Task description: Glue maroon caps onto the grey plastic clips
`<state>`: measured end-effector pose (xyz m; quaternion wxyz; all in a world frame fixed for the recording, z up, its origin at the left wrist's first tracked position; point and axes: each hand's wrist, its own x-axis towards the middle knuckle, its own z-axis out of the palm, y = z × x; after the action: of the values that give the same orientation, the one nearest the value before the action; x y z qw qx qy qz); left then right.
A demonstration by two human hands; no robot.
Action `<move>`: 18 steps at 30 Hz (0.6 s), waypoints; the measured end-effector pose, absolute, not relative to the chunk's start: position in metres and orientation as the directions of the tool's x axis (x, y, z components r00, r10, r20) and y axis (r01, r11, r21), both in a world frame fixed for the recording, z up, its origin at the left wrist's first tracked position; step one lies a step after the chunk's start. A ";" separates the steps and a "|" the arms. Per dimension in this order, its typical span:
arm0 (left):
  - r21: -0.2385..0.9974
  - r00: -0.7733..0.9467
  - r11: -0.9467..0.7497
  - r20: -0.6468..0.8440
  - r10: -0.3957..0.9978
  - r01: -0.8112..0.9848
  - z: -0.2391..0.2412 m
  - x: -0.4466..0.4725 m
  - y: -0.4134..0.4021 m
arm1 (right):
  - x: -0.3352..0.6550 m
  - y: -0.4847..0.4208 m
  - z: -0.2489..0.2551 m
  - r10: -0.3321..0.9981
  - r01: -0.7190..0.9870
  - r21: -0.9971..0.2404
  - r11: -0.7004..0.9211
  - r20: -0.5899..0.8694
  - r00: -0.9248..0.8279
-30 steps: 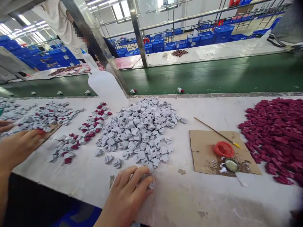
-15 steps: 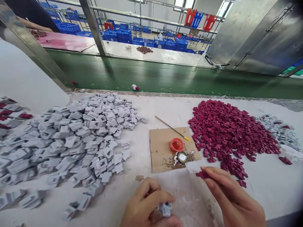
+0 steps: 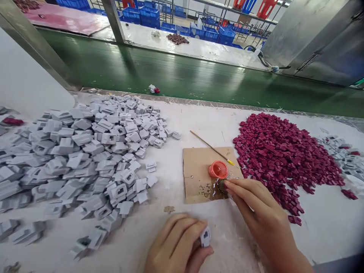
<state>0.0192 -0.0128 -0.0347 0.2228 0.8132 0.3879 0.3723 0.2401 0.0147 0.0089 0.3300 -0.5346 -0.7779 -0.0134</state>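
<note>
My left hand [image 3: 178,242] is at the bench's near edge, fingers closed on a small grey plastic piece [image 3: 205,237]. My right hand [image 3: 256,210] reaches forward with pinched fingertips at a small round dish [image 3: 221,185] on a piece of cardboard [image 3: 196,167]. What it pinches is mostly hidden; it looks like a small red piece. An orange-red cap [image 3: 218,169] sits just behind the dish. A large pile of grey pieces [image 3: 99,151] lies to the left, and a heap of dark red pieces [image 3: 281,155] to the right.
A thin stick with a yellow tip [image 3: 213,149] lies across the cardboard's far corner. A green conveyor belt [image 3: 199,79] runs behind the bench and carries one assembled piece [image 3: 153,89]. A white bottle [image 3: 25,87] stands at the left. Assembled pieces [image 3: 345,157] lie far right.
The view swung right from the grey pile. My left hand picked up a grey piece. My right hand took a red piece and moved forward to the dish on the cardboard.
</note>
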 end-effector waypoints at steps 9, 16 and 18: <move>0.740 0.394 -0.512 0.355 0.848 0.435 -0.033 0.021 -0.014 | 0.216 -0.014 0.001 0.864 0.790 -0.506 0.347 0.500 -0.059; 0.762 0.396 -0.500 0.344 0.851 0.411 -0.031 0.021 -0.013 | 0.207 -0.042 -0.006 0.888 0.686 -0.612 0.394 0.446 -0.112; 0.771 0.391 -0.496 0.345 0.853 0.401 -0.031 0.021 -0.013 | 0.206 -0.044 -0.005 0.886 0.648 -0.629 0.429 0.435 -0.163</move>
<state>0.0212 -0.0130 -0.0311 0.3000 0.7782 0.4028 0.3771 0.2063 -0.0442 -0.0049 0.3942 -0.5129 -0.7476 0.1506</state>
